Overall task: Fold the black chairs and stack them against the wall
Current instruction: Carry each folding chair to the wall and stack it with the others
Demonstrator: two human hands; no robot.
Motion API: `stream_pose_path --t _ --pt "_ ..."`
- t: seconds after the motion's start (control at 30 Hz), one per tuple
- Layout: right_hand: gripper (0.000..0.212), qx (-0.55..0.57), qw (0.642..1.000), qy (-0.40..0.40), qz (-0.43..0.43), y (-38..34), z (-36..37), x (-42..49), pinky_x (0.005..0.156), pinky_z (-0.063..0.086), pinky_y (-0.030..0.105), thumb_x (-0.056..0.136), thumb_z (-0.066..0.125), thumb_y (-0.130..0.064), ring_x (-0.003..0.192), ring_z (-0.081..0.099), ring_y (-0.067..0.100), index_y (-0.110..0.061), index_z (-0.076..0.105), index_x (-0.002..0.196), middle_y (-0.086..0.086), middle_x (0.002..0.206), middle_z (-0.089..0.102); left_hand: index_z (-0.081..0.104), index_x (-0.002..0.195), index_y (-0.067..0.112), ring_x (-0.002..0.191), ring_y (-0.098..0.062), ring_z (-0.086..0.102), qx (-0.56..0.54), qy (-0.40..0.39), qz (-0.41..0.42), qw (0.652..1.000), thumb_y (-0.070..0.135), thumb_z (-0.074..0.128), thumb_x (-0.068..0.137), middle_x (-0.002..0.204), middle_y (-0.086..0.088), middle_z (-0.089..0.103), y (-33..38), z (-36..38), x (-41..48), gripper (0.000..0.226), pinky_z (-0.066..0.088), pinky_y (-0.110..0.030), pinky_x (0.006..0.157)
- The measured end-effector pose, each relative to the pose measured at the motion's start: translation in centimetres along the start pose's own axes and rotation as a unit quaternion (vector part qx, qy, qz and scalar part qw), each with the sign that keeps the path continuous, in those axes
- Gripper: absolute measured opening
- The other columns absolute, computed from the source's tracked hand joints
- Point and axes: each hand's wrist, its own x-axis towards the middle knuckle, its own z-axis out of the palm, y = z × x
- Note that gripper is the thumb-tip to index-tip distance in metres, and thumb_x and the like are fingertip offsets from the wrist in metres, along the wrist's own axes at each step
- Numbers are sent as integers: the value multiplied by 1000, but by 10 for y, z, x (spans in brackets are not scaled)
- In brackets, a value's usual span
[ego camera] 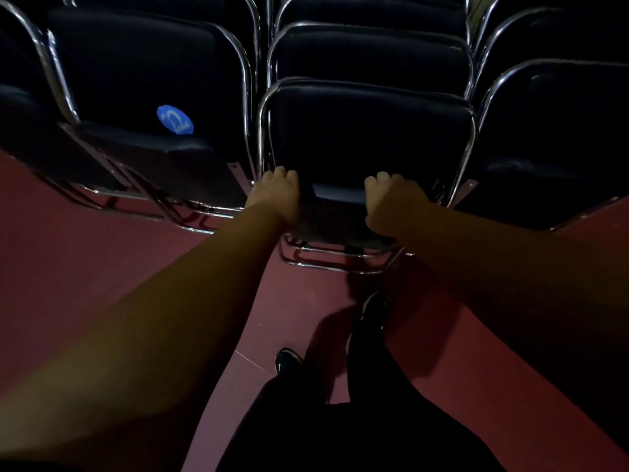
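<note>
Forearms (170, 318), pair: hands on black chair (367, 131), frame centre.
Grip: left hand (275, 195) and right hand (391, 199) curled over seat's near edge; neighbouring chairs (146, 80) close either side; red floor (102, 250) open lower left.

I held the front edge of the seat of the black chair (367, 131) before me with both hands. My left hand (275, 195) gripped the left corner of the seat, just beside the chrome frame (263, 131). My right hand (391, 199) gripped the right part of the edge, with the fingers curled over it. More black chairs (371, 59) stood close behind it in a row. The left chair (143, 73) carried a blue sticker (175, 119) low on its backrest, and the right chair (558, 131) stood just beside mine. The floor (102, 267) was dark red. My right shoe (374, 310) stood nearer to the chair than my left shoe (287, 361).
</note>
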Motion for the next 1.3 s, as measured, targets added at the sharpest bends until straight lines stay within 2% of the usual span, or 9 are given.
stream_pose_path --t 0.17,0.27,0.43,0.57,0.7,0.83,1.0,1.17,1.3 --pt "47 26 1000 -10 -12 -32 -38 -31 96 46 44 93 65 -29 122 52 34 -11 50 134 13 131 48 50 132 4 121 -42 61 -92 -34 8 995 18 71 88 134 -21 56 -29 -29 -28 51 53 -46 96" --pt "47 23 999 -16 -43 -55 -74 -43 92 47 43 94 64 -31 119 52 34 -12 53 136 12 131 48 59 132 9 114 -36 66 -135 -56 12 989 40 66 86 129 -16 66 -52 -47 -43 56 50 -35 85" --pt "30 22 994 17 -104 -109 -127 -46 80 50 40 96 63 -34 105 58 32 -14 62 119 10 121 54 68 123 8 117 -37 66 -181 -18 -22 983 41 67 90 123 -17 71 -87 -85 -87 47 49 -34 91" --pt "17 27 980 11 -197 -172 -153 -36 80 54 34 96 60 -32 99 64 30 -15 62 94 8 106 65 73 120 4 116 -37 66 -198 -10 -105 974 31 69 96 122 -20 72 -126 -97 -128 37 49 -35 92" --pt "27 7 962 -11 -274 -242 -157 -30 76 47 29 94 58 -34 96 66 31 -10 70 91 12 103 72 72 117 7 112 -32 68 -226 12 -217 950 27 67 96 115 -13 75 -166 -88 -193 30 52 -35 94" --pt "37 -20 930 -18 -367 -330 -157 -52 78 45 28 94 58 -39 102 67 35 -8 75 101 14 106 72 70 127 11 111 -31 69 -264 13 -342 902 26 66 98 116 -11 74 -198 -77 -286 32 55 -38 97" --pt "46 -82 859 -7 -505 -438 -142 -143 97 52 33 100 53 -41 118 64 37 -5 74 118 18 126 70 71 128 12 109 -29 70 -318 59 -482 814 29 65 101 120 -11 74 -209 -50 -420 32 57 -46 99" --pt "43 -165 765 -3 -622 -519 -106 -270 84 50 32 102 54 -43 108 67 35 -6 76 107 17 116 73 71 128 13 104 -26 71 -350 94 -578 731 27 65 101 117 -7 75 -183 -9 -552 31 58 -45 98" --pt "42 -207 714 -2 -668 -558 -71 -356 85 54 34 100 56 -44 102 67 34 -9 77 104 14 110 74 74 120 12 96 -23 73 -375 112 -627 673 25 65 101 108 -6 77 -161 31 -639 25 60 -45 93"
